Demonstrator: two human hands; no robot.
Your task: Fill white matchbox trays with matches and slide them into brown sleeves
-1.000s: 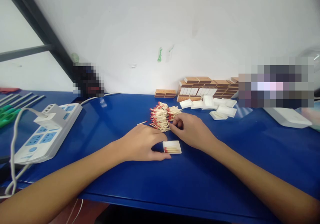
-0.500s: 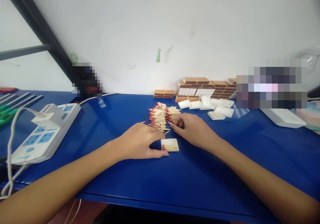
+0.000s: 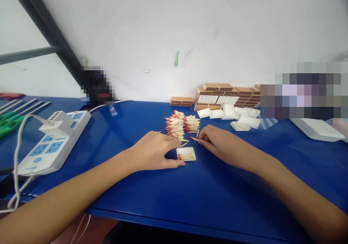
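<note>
My left hand [image 3: 156, 150] grips the left end of a small white matchbox tray [image 3: 191, 151] between thumb and fingers. Several red-headed matches lie in it along the near side, heads to the left. My right hand [image 3: 216, 140], fingers pinched, holds matches [image 3: 194, 139] just right of the tray, their red heads pointing left; how many is too small to tell. Behind both hands lies a loose heap of matches [image 3: 175, 126], with a second clump [image 3: 191, 123] against its right side. A few stray sticks lie between the heap and the tray.
Empty white trays [image 3: 249, 121] lie scattered at the back right, before stacked brown matchboxes [image 3: 217, 88] along the wall. Two more matchboxes [image 3: 181, 101] stand left of the stack. A white power strip [image 3: 54, 146] with a cable and green-handled scissors [image 3: 11, 122] are on the left.
My right hand has drawn back from the match clump, slightly right and nearer, with matches now showing at its fingertips. My left hand stays at the tray. The view has shifted slightly.
</note>
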